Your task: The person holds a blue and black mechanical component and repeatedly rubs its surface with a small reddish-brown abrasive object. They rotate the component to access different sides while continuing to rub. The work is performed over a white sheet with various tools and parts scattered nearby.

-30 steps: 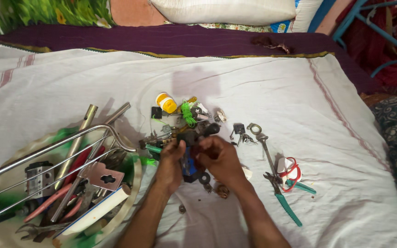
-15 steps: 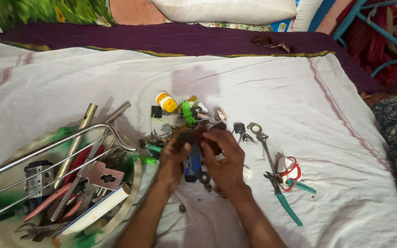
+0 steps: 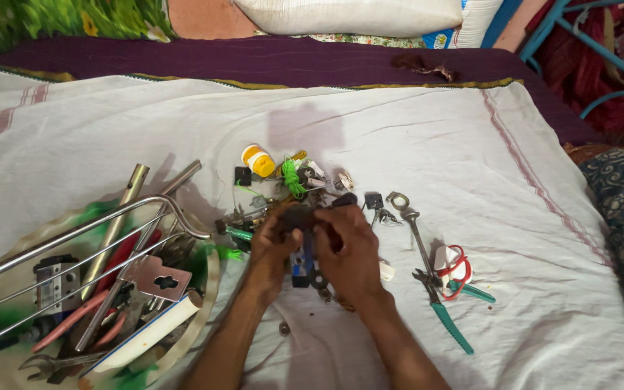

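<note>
Head view shows us both hands brought together over the middle of the white cloth (image 3: 413, 130). Our left hand (image 3: 272, 249) and right hand (image 3: 352, 249) close from either side on a small dark metal-and-plastic part (image 3: 299, 217), held just above the cloth; beneath them lies a blue rectangular block (image 3: 302, 261). We cannot tell exactly how the fingers sit on the part — they hide most of it.

As we judge it, the work is midway: one piece is in hand, while the rest lies unsorted. Just beyond the hands sit a yellow-capped white bottle (image 3: 258, 159), a coil of green wire (image 3: 292, 175) and small metal fittings. To the right lie green-handled pliers (image 3: 445, 318) and a red ring clip (image 3: 458, 263). At the left, a round tray (image 3: 207, 289) holds pipes, spanners and a white tube — nothing there is being touched.
</note>
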